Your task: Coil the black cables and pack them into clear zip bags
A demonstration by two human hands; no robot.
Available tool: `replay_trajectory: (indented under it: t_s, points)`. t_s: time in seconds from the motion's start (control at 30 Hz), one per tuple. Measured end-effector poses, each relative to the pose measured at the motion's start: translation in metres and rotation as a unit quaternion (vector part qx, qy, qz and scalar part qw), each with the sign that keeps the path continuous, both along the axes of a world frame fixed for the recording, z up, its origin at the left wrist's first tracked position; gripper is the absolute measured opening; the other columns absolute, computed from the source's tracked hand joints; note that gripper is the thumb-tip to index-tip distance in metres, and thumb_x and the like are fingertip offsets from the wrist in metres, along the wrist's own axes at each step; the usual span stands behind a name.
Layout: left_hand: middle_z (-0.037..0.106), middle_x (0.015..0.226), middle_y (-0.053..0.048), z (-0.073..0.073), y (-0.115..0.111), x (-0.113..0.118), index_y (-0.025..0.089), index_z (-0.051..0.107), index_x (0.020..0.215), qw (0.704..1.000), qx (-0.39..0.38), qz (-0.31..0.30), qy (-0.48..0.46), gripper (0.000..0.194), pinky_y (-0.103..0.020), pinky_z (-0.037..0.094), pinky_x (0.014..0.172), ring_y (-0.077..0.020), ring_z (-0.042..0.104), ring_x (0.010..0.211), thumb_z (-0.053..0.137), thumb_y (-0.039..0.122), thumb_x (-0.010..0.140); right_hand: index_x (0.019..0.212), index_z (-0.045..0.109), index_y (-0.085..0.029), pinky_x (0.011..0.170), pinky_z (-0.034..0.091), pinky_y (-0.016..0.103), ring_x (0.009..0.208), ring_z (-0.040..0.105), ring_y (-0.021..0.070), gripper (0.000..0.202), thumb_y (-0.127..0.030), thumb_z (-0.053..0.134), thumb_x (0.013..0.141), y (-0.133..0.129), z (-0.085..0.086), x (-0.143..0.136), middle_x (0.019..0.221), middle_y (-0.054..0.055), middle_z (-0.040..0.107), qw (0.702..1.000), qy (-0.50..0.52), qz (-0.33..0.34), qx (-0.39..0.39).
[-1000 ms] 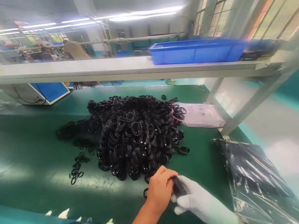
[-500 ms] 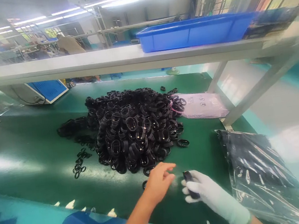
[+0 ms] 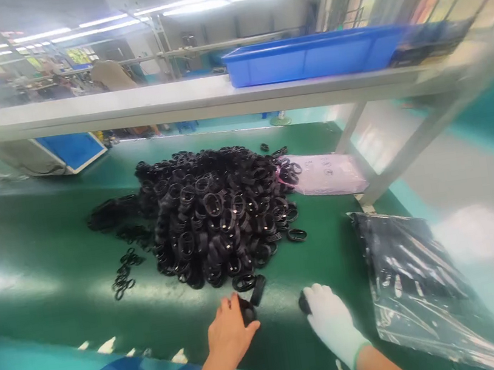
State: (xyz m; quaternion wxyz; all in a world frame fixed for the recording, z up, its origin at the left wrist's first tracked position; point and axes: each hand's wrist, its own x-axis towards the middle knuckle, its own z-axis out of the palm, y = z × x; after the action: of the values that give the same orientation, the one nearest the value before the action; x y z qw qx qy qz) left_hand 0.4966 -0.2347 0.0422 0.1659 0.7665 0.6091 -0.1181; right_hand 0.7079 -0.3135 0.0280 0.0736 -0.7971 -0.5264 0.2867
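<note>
A large heap of black ring-shaped coils (image 3: 214, 214), which look like bundled cables, lies mid-table. In front of it my bare left hand (image 3: 228, 328) has its fingers and thumb around one black coil (image 3: 248, 312), close to the table. Just beyond those fingers are a loose coil (image 3: 243, 282) and a black piece (image 3: 257, 290) tilted beside it. To the right, my right hand (image 3: 331, 320), in a white glove, is back-up and closed over another black coil (image 3: 304, 304). Only that coil's left end shows; the glove hides the rest.
Small black rings (image 3: 123, 276) lie left of the heap on the green table (image 3: 45, 250). A pink bag (image 3: 326, 174) sits behind right, and a clear plastic bag of black items (image 3: 410, 272) at right. Overhead, a shelf (image 3: 126, 107) carries a blue bin (image 3: 312, 56).
My left hand has moved left and down from open air and closed on a coil. My right hand has turned back-up with its black coil, lower over the table. The view has shifted slightly.
</note>
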Motion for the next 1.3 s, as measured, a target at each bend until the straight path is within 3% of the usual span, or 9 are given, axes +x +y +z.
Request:
replay_trajectory:
  t_s: [0.17,0.27,0.33,0.43,0.6,0.77,1.03,1.23,1.3]
  points:
    - [0.047,0.118,-0.014,0.002,0.001,0.01,0.014,0.046,0.119,0.999,-0.034,-0.028,0.023,0.053,-0.039,0.044,0.082,-0.0292,0.05,0.107,0.053,0.019,0.067,0.091,0.059,-0.017,0.076,0.043,0.037,0.087,0.056,0.0247,0.03,-0.014,0.059,0.061,0.006,0.003,0.001,0.09,0.009,0.06,0.991,0.102,-0.086,0.006]
    - [0.036,0.135,-0.006,0.012,-0.006,0.027,0.025,0.035,0.131,0.983,-0.107,-0.098,-0.11,0.078,-0.031,0.041,0.091,-0.0215,0.046,0.116,0.051,0.006,0.058,0.091,0.058,-0.017,0.062,0.047,0.03,0.066,0.059,0.0162,0.021,-0.024,0.053,0.071,0.005,-0.002,0.005,0.076,0.003,0.062,0.969,0.205,-0.135,0.003]
    - [0.034,0.138,0.0,0.013,-0.012,0.045,0.03,0.033,0.132,0.955,-0.149,-0.139,-0.217,0.083,-0.026,0.036,0.098,-0.0174,0.043,0.121,0.048,0.002,0.055,0.093,0.058,-0.015,0.062,0.048,0.029,0.067,0.06,0.0158,0.023,-0.026,0.052,0.073,0.0,-0.006,0.008,0.076,0.004,0.062,0.954,0.253,-0.161,0.011]
    - [0.041,0.135,-0.005,0.001,-0.014,0.07,0.021,0.04,0.13,0.947,-0.144,-0.129,-0.258,0.08,-0.03,0.025,0.107,-0.0206,0.036,0.126,0.049,-0.001,0.054,0.092,0.058,-0.015,0.072,0.047,0.029,0.086,0.059,0.0193,0.025,-0.024,0.055,0.069,-0.006,-0.013,0.015,0.089,0.007,0.061,0.938,0.28,-0.199,0.035]
    - [0.043,0.134,-0.004,-0.028,-0.023,0.083,0.025,0.034,0.131,0.927,-0.18,-0.091,-0.316,0.078,-0.032,0.032,0.103,-0.0198,0.042,0.121,0.058,0.006,0.059,0.101,0.057,-0.015,0.045,0.043,0.026,0.058,0.056,0.0154,0.035,-0.03,0.052,0.07,-0.008,-0.021,0.024,0.075,0.005,0.059,0.91,0.352,-0.22,-0.009]
    - [0.042,0.133,-0.002,-0.037,-0.032,0.086,0.028,0.037,0.128,0.921,-0.178,-0.069,-0.34,0.076,-0.035,0.027,0.105,-0.021,0.037,0.123,0.062,0.009,0.06,0.101,0.057,-0.014,0.043,0.046,0.024,0.06,0.056,0.0141,0.039,-0.032,0.054,0.067,-0.007,-0.018,0.027,0.08,0.006,0.059,0.89,0.392,-0.231,-0.027]
    - [0.045,0.131,-0.003,-0.041,-0.033,0.089,0.025,0.038,0.127,0.929,-0.163,-0.08,-0.323,0.075,-0.037,0.025,0.105,-0.0213,0.038,0.122,0.065,0.01,0.059,0.105,0.058,-0.015,0.045,0.047,0.028,0.06,0.058,0.0163,0.038,-0.032,0.05,0.072,-0.004,-0.017,0.023,0.088,0.009,0.061,0.91,0.35,-0.223,-0.026]
    - [0.043,0.134,-0.003,-0.029,-0.031,0.086,0.025,0.04,0.127,0.932,-0.155,-0.1,-0.313,0.076,-0.033,0.028,0.104,-0.0216,0.038,0.123,0.07,0.015,0.058,0.099,0.061,-0.015,0.085,0.041,0.037,0.096,0.054,0.0251,0.033,-0.021,0.055,0.067,-0.009,-0.011,0.011,0.097,0.01,0.061,0.957,0.236,-0.169,0.011]
    - [0.045,0.132,-0.002,-0.02,-0.023,0.073,0.025,0.043,0.124,0.95,-0.105,-0.086,-0.28,0.06,-0.031,0.034,0.097,-0.0204,0.043,0.119,0.064,0.02,0.068,0.105,0.059,-0.014,0.088,0.039,0.037,0.099,0.053,0.0259,0.037,-0.021,0.054,0.069,-0.01,-0.009,0.01,0.101,0.012,0.06,0.963,0.215,-0.16,0.005]
